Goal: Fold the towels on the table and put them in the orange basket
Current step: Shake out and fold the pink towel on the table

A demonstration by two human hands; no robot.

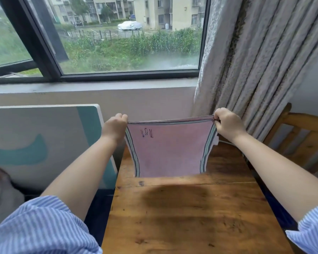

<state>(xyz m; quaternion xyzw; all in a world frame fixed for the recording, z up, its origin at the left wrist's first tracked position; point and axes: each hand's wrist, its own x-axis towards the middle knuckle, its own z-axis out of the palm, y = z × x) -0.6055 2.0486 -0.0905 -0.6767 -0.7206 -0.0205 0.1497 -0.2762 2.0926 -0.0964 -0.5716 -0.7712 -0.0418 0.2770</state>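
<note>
- I see both arms stretched forward over the wooden worktop [191, 217]; blue striped sleeves [44, 222] are pushed up to the elbows.
- My left hand [115, 125] is clamped on the towel [169, 153] at its upper left corner, fingers curled over the edge; my right hand [226, 121] pinches the upper right corner, thumb and fingers closed on the cloth.
- The towel hangs between the two hands, its top edge pulled nearly taut; it is pink with grey and white stripes down both sides (and a small dark mark near the upper left); its lower edge sits at the worktop's far part, though I cannot tell whether it touches the wood.
- A shadow lies on the worktop below the towel.
- Something white [215, 141] shows just behind the towel's right side, below the right hand; I cannot tell what it is.
- Left of the worktop leans a grey and teal board [35, 143]; right of it stands a wooden chair [305, 136].
- Beyond is a window [117, 43] with a dark frame; a grey curtain [255, 61] hangs at its right.
</note>
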